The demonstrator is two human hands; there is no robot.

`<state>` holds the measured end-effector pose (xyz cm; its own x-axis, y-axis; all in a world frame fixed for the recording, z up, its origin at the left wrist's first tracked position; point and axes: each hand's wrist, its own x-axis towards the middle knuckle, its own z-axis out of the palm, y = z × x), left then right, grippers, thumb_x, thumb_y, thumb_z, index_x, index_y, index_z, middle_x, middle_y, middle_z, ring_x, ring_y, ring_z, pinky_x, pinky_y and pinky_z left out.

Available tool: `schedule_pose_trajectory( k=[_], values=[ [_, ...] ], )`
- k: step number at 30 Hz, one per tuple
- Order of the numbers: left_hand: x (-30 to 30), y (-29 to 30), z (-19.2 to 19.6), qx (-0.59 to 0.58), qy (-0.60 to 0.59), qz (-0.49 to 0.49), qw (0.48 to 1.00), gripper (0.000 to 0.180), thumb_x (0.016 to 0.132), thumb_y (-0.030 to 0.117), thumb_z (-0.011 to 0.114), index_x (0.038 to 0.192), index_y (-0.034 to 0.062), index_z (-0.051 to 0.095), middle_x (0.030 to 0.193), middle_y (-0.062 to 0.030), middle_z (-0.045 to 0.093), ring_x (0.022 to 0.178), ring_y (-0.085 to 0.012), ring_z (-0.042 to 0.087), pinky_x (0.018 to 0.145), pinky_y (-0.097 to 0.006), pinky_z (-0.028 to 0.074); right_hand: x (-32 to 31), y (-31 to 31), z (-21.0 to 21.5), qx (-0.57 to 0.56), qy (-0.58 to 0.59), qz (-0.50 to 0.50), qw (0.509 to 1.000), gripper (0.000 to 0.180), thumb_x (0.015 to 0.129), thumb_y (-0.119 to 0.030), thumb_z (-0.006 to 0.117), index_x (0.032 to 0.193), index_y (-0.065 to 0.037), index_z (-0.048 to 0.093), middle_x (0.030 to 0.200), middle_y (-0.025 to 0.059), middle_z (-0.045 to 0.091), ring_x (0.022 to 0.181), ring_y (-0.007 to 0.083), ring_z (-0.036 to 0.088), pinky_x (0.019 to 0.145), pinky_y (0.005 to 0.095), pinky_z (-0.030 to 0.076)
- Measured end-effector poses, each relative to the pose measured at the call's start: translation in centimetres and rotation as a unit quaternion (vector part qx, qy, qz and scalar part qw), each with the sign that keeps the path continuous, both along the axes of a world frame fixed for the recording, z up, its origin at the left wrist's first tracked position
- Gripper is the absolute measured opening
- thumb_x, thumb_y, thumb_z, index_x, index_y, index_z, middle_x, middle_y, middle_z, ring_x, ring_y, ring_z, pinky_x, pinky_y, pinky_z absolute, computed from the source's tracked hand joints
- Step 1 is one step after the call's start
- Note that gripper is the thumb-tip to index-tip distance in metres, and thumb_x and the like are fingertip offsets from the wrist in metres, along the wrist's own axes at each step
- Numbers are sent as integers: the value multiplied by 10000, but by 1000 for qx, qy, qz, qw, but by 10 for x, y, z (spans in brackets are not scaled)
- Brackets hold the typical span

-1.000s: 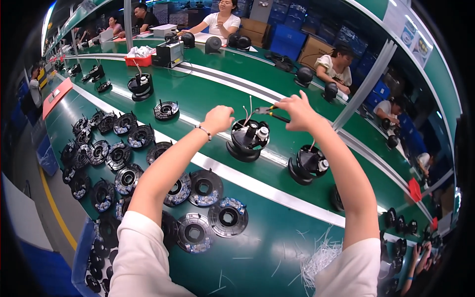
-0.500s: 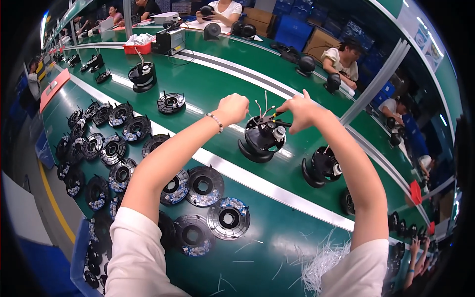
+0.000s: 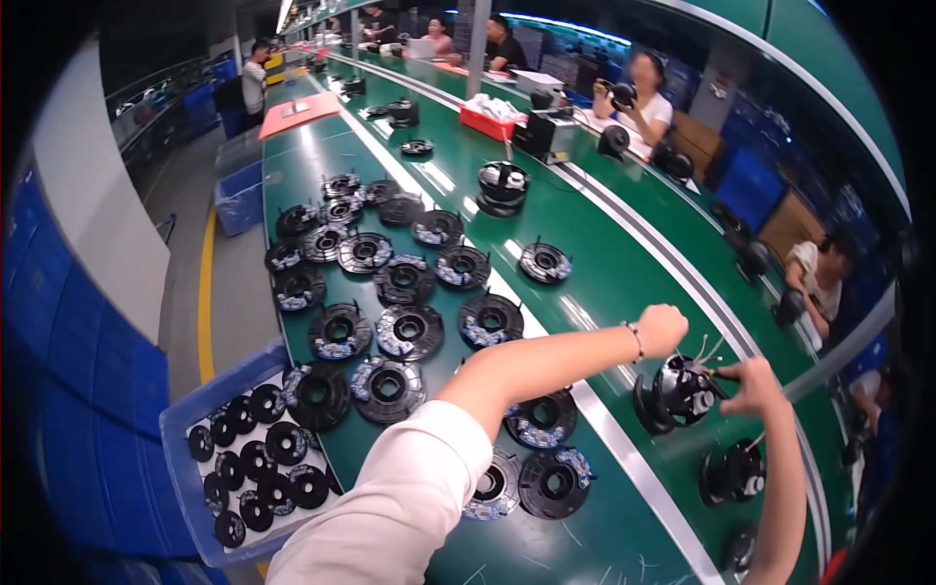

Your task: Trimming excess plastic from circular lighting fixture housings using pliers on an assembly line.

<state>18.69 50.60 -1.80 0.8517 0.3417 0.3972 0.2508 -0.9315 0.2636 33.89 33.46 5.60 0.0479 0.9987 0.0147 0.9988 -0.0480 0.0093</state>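
Note:
A black round housing (image 3: 680, 390) with a white cylindrical part and thin pale wires stands on the green conveyor at right. My left hand (image 3: 663, 330) is closed in a fist at its upper left, by the wire ends; whatever is in the fingers is hidden. On the housing's right side, my right hand (image 3: 753, 387) is closed around small pliers (image 3: 720, 378) with dark handles, their jaws among the wires. A second black housing (image 3: 733, 472) stands nearer to me, beside my right forearm. Beyond my left hand lies a black disc with a circuit board (image 3: 545, 262).
Several black discs with blue circuit boards (image 3: 409, 331) cover the table on the left. A blue bin (image 3: 180, 458) of small black rings stands at its edge. Another housing (image 3: 502, 185) and a red tray (image 3: 490, 119) sit farther up the line. Co-workers sit across the conveyor.
The view has swung left, so the bin and aisle now show and the housing appears farther right. Both hands stay at the same housing, the pliers still in my right.

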Motion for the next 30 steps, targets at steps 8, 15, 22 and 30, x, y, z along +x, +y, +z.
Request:
schedule_pose_trajectory(
  k=[8, 15, 22, 30],
  values=[
    [-31, -23, 14, -17, -91, 7, 996, 60, 635, 79, 589, 659, 55, 638, 691, -144, 611, 707, -300, 605, 611, -381, 501, -27, -68, 28, 203, 60, -106, 972, 546, 460, -80, 620, 998, 12, 611, 684, 120, 584, 575, 170, 528, 600, 264, 438],
    [-54, -162, 16, -161, -137, -371, 904, 105, 646, 102, 532, 606, 32, 598, 624, -171, 558, 600, -325, 563, 563, -382, 448, -142, -229, 45, 247, 329, -56, 910, 638, 482, -193, 679, 1049, 75, 556, 911, 119, 620, 752, 157, 578, 664, 266, 454],
    [-47, -128, -17, -53, 41, -236, 970, 464, 623, 45, 546, 1082, 116, 556, 846, -148, 622, 751, -346, 599, 674, -420, 486, -284, -288, -69, 118, 292, -26, 949, 487, 508, -143, 711, 957, 5, 594, 970, 95, 593, 722, 261, 556, 660, 308, 471],
    [-48, 50, -51, 7, -74, 243, 967, 292, 655, 177, 494, 848, -8, 612, 849, -242, 602, 821, -384, 587, 762, -444, 465, -351, -320, -136, 222, 261, -237, 909, 519, 511, -160, 699, 992, -9, 576, 1047, 85, 543, 881, 262, 503, 787, 361, 394]
  ],
)
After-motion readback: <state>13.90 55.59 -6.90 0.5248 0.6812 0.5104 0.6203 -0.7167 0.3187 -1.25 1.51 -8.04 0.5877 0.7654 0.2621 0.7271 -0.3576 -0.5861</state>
